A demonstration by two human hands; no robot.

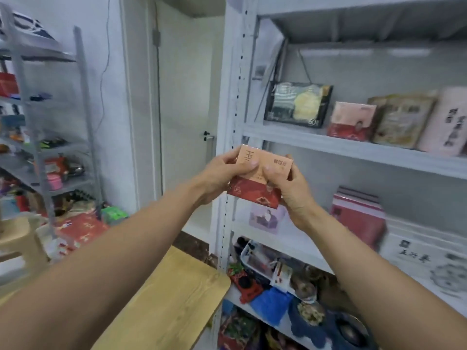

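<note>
I grip the box (pixel 262 173) with both hands, my left hand (pixel 225 175) curled round its left edge and my right hand (pixel 288 183) round its right. It is up in front of the shelf (pixel 353 150), below a similar box (pixel 351 121).

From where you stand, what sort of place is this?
Probably a small stockroom or shop's back room: a white metal shelving unit carries packaged goods such as a pink-and-red cardboard box, a grey metal rack holds more clutter, and the left hand and right hand hold a similar orange-and-red cardboard box.
</note>
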